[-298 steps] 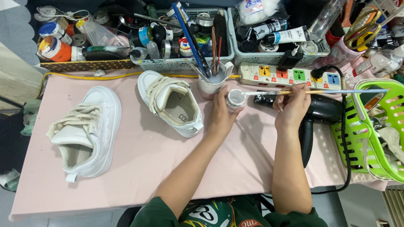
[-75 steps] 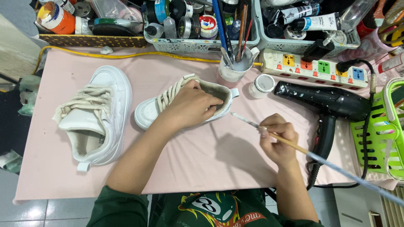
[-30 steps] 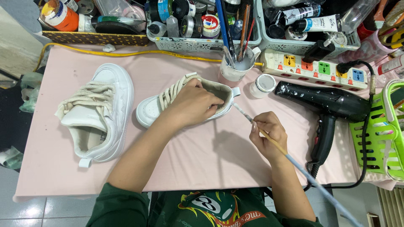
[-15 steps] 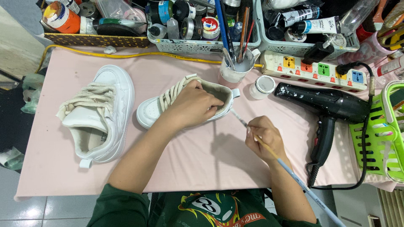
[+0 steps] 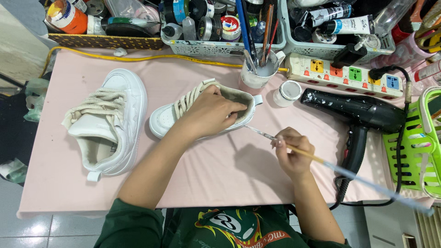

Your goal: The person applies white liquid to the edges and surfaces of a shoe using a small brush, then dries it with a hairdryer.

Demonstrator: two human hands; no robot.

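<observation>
Person paints the heel side of a white sneaker on a pink worktop.

Nearest the person, the right hand (image 5: pixel 293 154) pinches a long wooden-handled paintbrush (image 5: pixel 294 148) between thumb and fingers (image 5: pixel 280 142), its bristle tip reaching up-left to the shoe's sole edge near the heel. Beyond it, the left hand (image 5: pixel 212 112) lies over the white low-top sneaker with cream laces (image 5: pixel 171 115), fingers curled over the collar and pressing it to the pink cloth-covered worktop (image 5: pixel 220 170). A second white sneaker (image 5: pixel 110 121) rests apart at the left. At the right lies a black hair dryer (image 5: pixel 363 115); farther back stand a small white jar (image 5: pixel 287 93), a cup of brushes (image 5: pixel 258 73) and a white power strip (image 5: pixel 351 76).
</observation>
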